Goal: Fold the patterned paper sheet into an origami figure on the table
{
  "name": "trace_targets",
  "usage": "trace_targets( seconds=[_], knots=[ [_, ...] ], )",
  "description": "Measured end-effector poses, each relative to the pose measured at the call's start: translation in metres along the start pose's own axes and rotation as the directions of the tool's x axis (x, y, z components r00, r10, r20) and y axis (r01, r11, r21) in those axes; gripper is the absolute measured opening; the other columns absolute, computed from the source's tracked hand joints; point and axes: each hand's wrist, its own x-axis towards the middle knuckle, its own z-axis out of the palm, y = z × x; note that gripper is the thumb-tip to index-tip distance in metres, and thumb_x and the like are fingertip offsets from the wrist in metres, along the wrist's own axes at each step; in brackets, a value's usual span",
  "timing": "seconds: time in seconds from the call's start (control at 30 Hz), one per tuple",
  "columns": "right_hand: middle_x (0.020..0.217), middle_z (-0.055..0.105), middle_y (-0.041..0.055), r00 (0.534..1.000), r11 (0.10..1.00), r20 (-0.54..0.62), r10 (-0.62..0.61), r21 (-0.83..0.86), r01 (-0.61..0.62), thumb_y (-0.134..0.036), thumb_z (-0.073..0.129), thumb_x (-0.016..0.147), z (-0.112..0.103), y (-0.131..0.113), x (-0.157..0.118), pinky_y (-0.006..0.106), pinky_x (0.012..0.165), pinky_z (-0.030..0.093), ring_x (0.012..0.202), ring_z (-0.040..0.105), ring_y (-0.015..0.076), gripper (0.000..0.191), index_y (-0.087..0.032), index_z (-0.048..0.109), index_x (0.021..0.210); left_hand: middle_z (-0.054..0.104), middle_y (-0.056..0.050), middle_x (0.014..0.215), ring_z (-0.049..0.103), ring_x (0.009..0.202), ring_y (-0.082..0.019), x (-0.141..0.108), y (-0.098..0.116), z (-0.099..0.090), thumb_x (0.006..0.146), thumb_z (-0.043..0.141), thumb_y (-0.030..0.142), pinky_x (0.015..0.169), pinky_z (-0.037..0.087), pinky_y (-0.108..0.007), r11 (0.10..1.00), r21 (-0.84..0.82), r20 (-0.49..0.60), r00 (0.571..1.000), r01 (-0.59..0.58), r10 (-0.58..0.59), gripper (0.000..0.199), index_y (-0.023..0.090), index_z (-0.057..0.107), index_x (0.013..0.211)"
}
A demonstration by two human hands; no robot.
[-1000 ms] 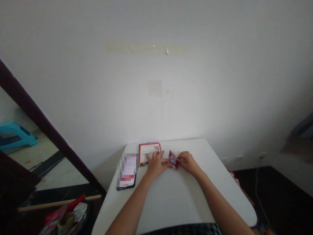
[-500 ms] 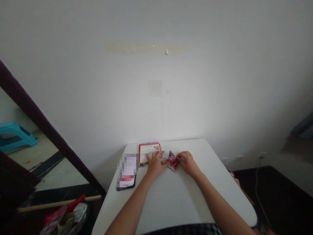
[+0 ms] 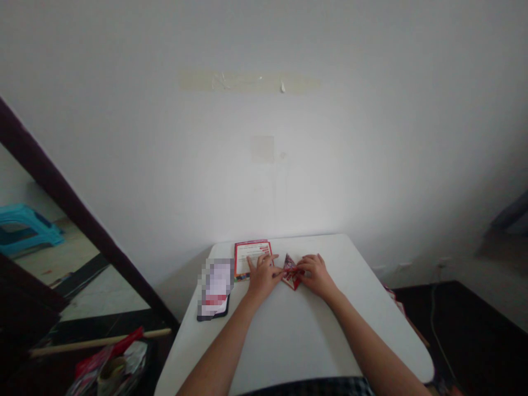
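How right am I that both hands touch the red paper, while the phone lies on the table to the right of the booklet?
One slip: the phone lies to the left of the booklet, as the head view shows. It is on the table, and the left hand and right hand both touch the red paper.

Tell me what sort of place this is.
Probably a room in a home: a small white table stands against a plain wall, and what looks like a blue plastic stool shows at the left.
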Motion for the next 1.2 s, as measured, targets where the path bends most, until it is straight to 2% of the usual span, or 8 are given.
trace_targets(
  seconds=[0.07,0.2,0.3,0.43,0.63,0.93,1.2],
  knots=[
    [0.103,0.07,0.0008,1.0,1.0,0.007,0.006,-0.002,-0.006,-0.021,0.065,0.078,0.0,-0.002,0.0,0.056,0.112,0.016,0.113,0.052,0.0228,0.021,-0.033,0.074,0.093,0.057,0.005,0.135,0.037,0.132,-0.029,0.0,0.002,-0.002,0.083,0.066,0.042,0.108,-0.007,-0.073,1.0,0.007,0.005,1.0,0.003,-0.003,0.011,0.043,0.075,0.089],
    [0.103,0.071,0.0012,1.0,1.0,0.022,0.01,-0.005,-0.009,-0.018,0.061,0.077,-0.001,-0.003,0.001,0.058,0.113,0.01,0.116,0.051,0.0233,0.022,-0.031,0.074,0.089,0.055,0.004,0.138,0.036,0.133,-0.031,0.001,0.005,-0.005,0.076,0.072,0.043,0.108,-0.001,-0.074,0.997,0.013,0.053,0.996,0.073,-0.073,0.025,0.046,0.072,0.101],
    [0.102,0.071,0.0008,0.999,1.0,0.032,0.009,0.004,-0.009,-0.018,0.059,0.077,-0.001,-0.002,0.001,0.06,0.113,0.007,0.118,0.05,0.0236,0.022,-0.03,0.074,0.088,0.055,0.003,0.138,0.036,0.133,-0.03,0.001,0.005,-0.005,0.075,0.073,0.043,0.109,0.0,-0.074,0.995,0.017,0.065,0.993,0.094,-0.095,0.027,0.046,0.071,0.102],
    [0.1,0.072,-0.0003,1.0,1.0,0.014,0.012,0.008,-0.012,-0.018,0.058,0.078,0.0,-0.002,0.002,0.059,0.113,0.004,0.119,0.051,0.0224,0.023,-0.031,0.073,0.09,0.054,0.004,0.139,0.035,0.134,-0.032,0.002,0.006,-0.006,0.074,0.073,0.044,0.109,0.0,-0.074,0.995,0.024,0.063,0.993,0.099,-0.101,0.025,0.044,0.073,0.1],
    [0.097,0.072,0.0012,0.999,0.999,-0.034,0.023,-0.021,-0.024,-0.021,0.057,0.081,0.0,-0.005,0.001,0.059,0.114,0.007,0.118,0.052,0.0222,0.017,-0.029,0.072,0.087,0.057,0.003,0.136,0.036,0.133,-0.031,0.003,0.01,-0.005,0.076,0.071,0.043,0.108,-0.006,-0.075,0.997,0.008,0.004,0.997,0.071,-0.071,0.017,0.041,0.074,0.093],
    [0.093,0.072,0.0023,0.994,0.993,-0.098,0.053,-0.095,-0.063,-0.025,0.056,0.087,0.006,-0.009,0.004,0.057,0.115,0.009,0.117,0.053,0.0215,0.016,-0.027,0.071,0.091,0.063,0.003,0.128,0.043,0.129,-0.028,0.007,0.013,0.003,0.079,0.067,0.033,0.109,-0.009,-0.074,0.998,0.023,-0.085,0.995,0.06,-0.058,0.008,0.032,0.074,0.076],
    [0.103,0.069,0.0037,0.98,0.968,-0.124,0.156,-0.178,-0.176,-0.03,0.059,0.086,0.008,-0.019,0.007,0.06,0.113,0.009,0.122,0.044,0.0269,0.015,-0.028,0.073,0.09,0.061,0.001,0.131,0.045,0.127,-0.027,0.009,0.022,0.007,0.08,0.063,0.031,0.11,-0.005,-0.073,0.988,0.021,-0.107,0.983,0.153,-0.15,0.011,0.027,0.072,0.074]
  ],
)
